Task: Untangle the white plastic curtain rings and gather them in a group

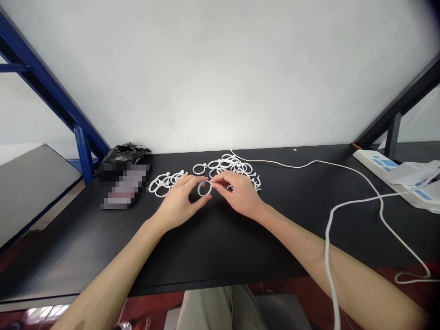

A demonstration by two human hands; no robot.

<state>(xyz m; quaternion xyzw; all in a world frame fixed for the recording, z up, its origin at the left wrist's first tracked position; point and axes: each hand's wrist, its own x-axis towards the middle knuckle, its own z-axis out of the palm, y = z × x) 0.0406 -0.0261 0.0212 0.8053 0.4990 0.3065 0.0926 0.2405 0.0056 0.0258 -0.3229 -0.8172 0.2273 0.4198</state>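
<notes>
A: Any legible writing?
B: None I can make out. The dark packet (127, 188) at left is pixelated over. The white packaging (388, 165) at right carries blue printed blocks; any lettering there is too small to read. No brand can be stated.
A: Surface?
B: Black tabletop (206, 247), smooth, with a soft sheen at left. One small yellow fleck (294, 150) near the back edge. A crumpled black plastic bag (120, 156) sits behind the packet. A white cable (357, 200) loops across the right side.
A: Location of the held item?
B: White ring (199, 192), raised just above the near-middle of the tabletop, between both hands.
A: Finger state?
B: Left hand (182, 201): thumb below, forefinger above, gripping the ring's rim. Right hand (242, 195): thumb and forefinger pinched on the ring's right edge.
A: Nearby stock?
B: More rings with small knobs: left cluster (161, 189) beside the left hand, larger right cluster (237, 166) behind the right hand, one single ring (194, 169) between the two.
A: Room?
B: Pale wall (220, 78) behind; blue frame (44, 73) slanting at left, dark post (393, 133) at right. Reddish, glossy floor (151, 302) below; grey-green trousers (213, 307) at the near edge.
</notes>
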